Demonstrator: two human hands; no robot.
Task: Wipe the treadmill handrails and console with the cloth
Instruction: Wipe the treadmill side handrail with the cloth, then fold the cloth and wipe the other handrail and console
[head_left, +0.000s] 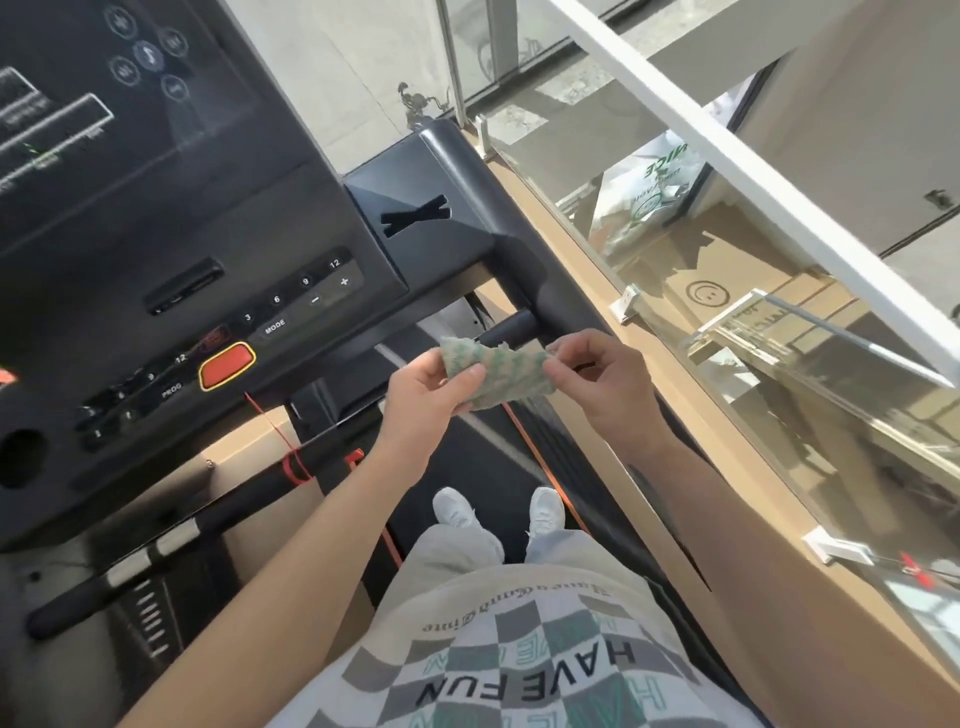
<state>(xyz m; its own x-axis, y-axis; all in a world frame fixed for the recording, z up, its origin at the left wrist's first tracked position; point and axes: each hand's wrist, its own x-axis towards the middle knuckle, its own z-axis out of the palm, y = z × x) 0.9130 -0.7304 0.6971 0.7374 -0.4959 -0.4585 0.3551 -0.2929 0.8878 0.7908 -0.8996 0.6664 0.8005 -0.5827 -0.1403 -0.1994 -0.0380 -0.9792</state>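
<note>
A small green-and-white patterned cloth (498, 375) is stretched between both hands above the treadmill belt. My left hand (423, 395) grips its left end with fingers curled round it. My right hand (597, 374) pinches its right end between thumb and fingers. The black console (182, 249), with its dark screen, number buttons and red stop button (227, 366), fills the upper left. The right handrail (540, 280) runs down just behind my right hand, with a short inner grip (511, 327) poking out beside the cloth. The left handrail (156, 540) lies at lower left.
A glass barrier with a white rail (753, 171) and a tan ledge (675, 415) borders the treadmill's right side. A red safety cord (291, 457) hangs from the console. My white shoes (457, 506) stand on the black belt (467, 467).
</note>
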